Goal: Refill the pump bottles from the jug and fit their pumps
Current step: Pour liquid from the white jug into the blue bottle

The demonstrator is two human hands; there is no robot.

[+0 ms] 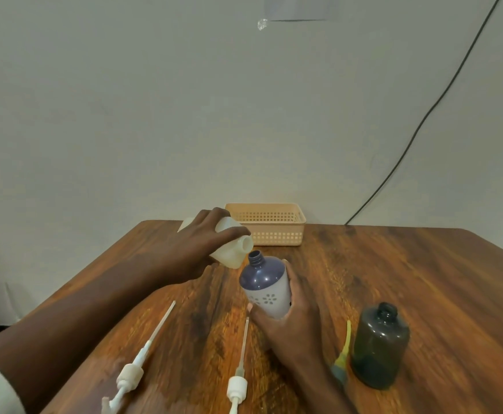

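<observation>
My left hand grips a translucent white jug, tipped to the right so its open mouth sits just above and left of the neck of a purple-and-white flowered bottle. My right hand wraps that bottle's lower body and holds it tilted slightly toward the jug. A dark smoky bottle stands upright and uncapped at the right. Two white pumps lie on the table: one at the lower left, the other in the lower middle. A third pump with a yellow tube lies beside the dark bottle.
A peach plastic basket stands at the far edge of the wooden table, right behind the jug. A black cable runs down the wall to the table's back right.
</observation>
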